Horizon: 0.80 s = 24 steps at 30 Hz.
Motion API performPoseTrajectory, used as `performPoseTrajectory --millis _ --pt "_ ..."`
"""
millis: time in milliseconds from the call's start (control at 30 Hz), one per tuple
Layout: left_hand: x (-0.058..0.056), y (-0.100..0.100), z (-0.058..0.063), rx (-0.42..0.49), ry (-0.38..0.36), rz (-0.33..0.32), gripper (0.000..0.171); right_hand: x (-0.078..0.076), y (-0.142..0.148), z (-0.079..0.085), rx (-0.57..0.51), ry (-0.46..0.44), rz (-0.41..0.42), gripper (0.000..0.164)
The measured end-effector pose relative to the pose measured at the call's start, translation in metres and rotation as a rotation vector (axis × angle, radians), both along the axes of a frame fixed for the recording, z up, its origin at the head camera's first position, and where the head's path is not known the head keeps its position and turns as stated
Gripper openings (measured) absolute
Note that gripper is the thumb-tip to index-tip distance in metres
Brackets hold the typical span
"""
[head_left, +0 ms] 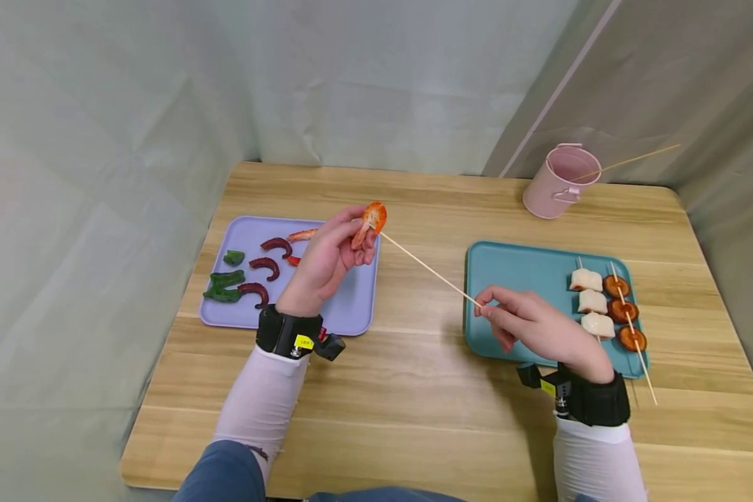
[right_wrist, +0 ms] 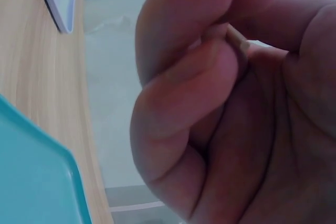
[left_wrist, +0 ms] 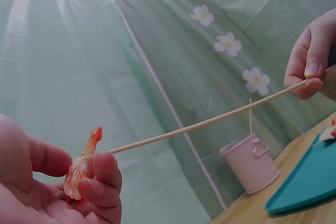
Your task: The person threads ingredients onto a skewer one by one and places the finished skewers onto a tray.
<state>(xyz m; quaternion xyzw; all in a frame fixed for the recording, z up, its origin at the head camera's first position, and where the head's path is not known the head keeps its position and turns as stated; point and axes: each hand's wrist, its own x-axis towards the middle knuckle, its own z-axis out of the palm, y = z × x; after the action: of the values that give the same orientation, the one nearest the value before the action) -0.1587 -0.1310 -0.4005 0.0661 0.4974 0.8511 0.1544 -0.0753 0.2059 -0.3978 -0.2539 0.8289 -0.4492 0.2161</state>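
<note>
Between thumb and fingers my left hand (head_left: 332,261) holds an orange-and-white shrimp (head_left: 374,217), raised over the right part of the purple tray (head_left: 358,307). My right hand (head_left: 527,324) pinches one end of a thin wooden skewer (head_left: 428,268) above the left edge of the teal tray (head_left: 514,279). The skewer slants from there up to the shrimp. In the left wrist view its far end meets the shrimp (left_wrist: 79,177) at the fingertips, and the tip is hidden. The right wrist view shows curled fingers (right_wrist: 184,93) around the skewer's end.
Dark red curled tentacle pieces (head_left: 265,267), green pepper pieces (head_left: 226,279) and more shrimp (head_left: 302,235) lie on the purple tray. One skewer of white pieces (head_left: 592,301) and one of round brown slices (head_left: 622,312) rest on the teal tray. A pink bucket (head_left: 549,192) with a skewer stands behind.
</note>
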Motion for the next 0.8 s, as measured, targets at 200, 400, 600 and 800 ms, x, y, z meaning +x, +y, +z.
performPoseTrajectory --millis 200,400,600,800 --pt "0.0002 0.0010 0.0002 -0.018 0.006 -0.001 0.028 -0.0002 -0.0009 -0.0003 0.028 -0.011 -0.043 0.015" --pt "-0.0004 0.0007 -0.0004 -0.029 -0.005 -0.002 0.034 -0.0013 -0.0005 -0.0015 0.079 0.005 -0.075 0.015" --pt "-0.0004 0.0001 -0.0012 -0.046 0.033 -0.015 0.034 -0.0004 0.0002 -0.0007 0.058 0.005 -0.080 0.013" --pt "0.0011 -0.0011 -0.0032 -0.164 0.143 0.003 0.031 0.0021 -0.0051 0.0026 0.050 0.046 -0.072 0.012"
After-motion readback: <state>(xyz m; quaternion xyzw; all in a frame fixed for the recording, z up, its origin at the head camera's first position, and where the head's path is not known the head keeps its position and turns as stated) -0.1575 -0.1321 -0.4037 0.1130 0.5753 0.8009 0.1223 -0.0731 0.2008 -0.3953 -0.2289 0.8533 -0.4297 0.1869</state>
